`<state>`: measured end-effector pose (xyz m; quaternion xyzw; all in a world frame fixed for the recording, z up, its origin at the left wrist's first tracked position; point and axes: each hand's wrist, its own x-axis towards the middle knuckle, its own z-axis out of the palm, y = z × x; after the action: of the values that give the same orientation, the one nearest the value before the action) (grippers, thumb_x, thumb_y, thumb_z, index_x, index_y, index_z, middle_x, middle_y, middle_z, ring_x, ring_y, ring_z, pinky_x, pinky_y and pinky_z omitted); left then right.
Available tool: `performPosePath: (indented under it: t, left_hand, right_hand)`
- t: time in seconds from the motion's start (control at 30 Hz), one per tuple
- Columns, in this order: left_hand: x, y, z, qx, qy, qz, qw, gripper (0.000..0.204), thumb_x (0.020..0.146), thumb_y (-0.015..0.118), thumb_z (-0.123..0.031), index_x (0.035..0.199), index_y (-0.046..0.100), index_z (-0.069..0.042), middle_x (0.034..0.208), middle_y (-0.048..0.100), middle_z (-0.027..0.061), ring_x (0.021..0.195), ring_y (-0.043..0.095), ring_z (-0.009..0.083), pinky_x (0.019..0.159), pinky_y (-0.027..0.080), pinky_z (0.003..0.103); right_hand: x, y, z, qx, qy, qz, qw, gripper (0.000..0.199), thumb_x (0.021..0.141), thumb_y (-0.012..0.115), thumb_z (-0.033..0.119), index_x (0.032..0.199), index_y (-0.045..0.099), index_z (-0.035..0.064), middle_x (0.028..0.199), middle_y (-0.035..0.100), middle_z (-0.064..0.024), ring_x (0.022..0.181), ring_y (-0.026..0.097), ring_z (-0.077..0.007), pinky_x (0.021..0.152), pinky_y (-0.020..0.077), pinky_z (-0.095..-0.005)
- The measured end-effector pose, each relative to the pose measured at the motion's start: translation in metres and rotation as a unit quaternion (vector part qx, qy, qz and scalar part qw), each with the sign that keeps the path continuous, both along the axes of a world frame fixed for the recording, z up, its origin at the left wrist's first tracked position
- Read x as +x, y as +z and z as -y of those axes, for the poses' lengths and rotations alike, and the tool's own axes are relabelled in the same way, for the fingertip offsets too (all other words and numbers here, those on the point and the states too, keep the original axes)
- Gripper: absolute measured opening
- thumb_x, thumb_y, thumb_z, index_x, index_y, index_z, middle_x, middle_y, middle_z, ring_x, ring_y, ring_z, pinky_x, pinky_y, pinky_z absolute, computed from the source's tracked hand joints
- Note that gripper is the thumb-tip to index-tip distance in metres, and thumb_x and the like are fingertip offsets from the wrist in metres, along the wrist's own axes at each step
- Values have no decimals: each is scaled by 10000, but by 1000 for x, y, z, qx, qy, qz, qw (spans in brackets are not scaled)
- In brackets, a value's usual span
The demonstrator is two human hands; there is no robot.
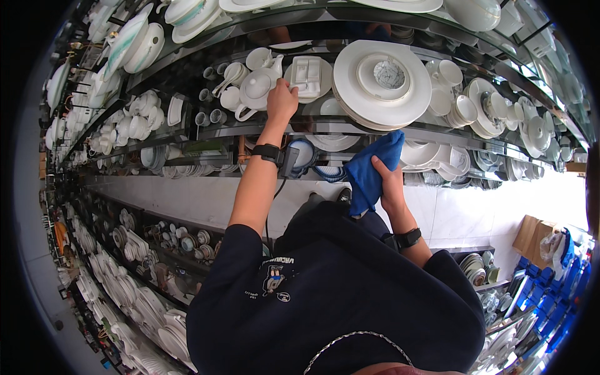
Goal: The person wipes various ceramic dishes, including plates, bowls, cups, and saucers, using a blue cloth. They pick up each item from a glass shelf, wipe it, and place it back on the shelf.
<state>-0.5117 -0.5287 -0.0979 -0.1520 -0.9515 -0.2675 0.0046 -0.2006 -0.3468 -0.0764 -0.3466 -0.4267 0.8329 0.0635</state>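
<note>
My left hand [282, 101] reaches over the shelf, fingers bent together between a white teapot [256, 86] and a small white rectangular divided dish [306, 76]. Its fingertips are at the near left edge of that dish, and whatever they grip is hidden. Under the dish is a white plate [325, 74]. A blue cloth [374, 172] is gripped in my right hand [390, 182], in front of the shelf edge. Just beyond the cloth stands a stack of large white round plates [350, 94], topped by a small patterned bowl [389, 75].
White cups [449, 72] stand right of the plate stack. Small dark glasses [217, 117] sit left of the teapot. A glossy black shelf [256, 128] runs across, with crockery above and below. Behind me is another crockery rack [150, 250]. Blue crates [556, 294] are at right.
</note>
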Motion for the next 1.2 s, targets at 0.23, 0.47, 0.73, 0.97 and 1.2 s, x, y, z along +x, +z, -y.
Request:
performPosePath:
  t: [0.23,0.47,0.73,0.97,1.2]
  left_hand:
    - [5,2,0,16,16,-3,1000,372,956,702,-273,1168,572,5,970,730,265,943,704,463,791,564,533]
    - [20,16,0,18,27,-15,999,367,978,662,-277,1211,556,-14,933,734,258,913,704,467,774,557,549]
    - [61,25,13,67,30,-17,997,335,998,638,-261,1249,561,-53,872,735,149,845,707,410,738,545,515]
    - [98,13,44,136,48,-25,989,285,978,673,-208,1218,603,-70,802,676,106,783,665,353,701,516,478]
    - [114,13,93,172,99,-33,980,228,976,664,-152,1170,640,-35,785,650,88,709,625,243,695,510,383]
  right_hand:
    - [0,-3,2,0,2,5,1000,473,948,752,168,1329,563,-38,1201,684,-127,1057,678,-217,942,556,-349]
    - [-2,-4,6,-2,9,4,1000,475,949,751,167,1331,562,-42,1201,685,-130,1056,680,-221,950,553,-349]
    - [-9,-2,12,2,17,6,1000,473,951,748,178,1327,566,-43,1211,685,-134,1055,682,-222,947,555,-354]
    - [-20,4,24,-50,27,-19,998,507,969,734,207,1369,531,-29,1242,665,-137,1112,664,-240,994,536,-366]
    - [-35,-3,44,-205,67,-56,975,495,1024,657,339,1373,530,11,1228,672,-131,1143,658,-257,1021,533,-396]
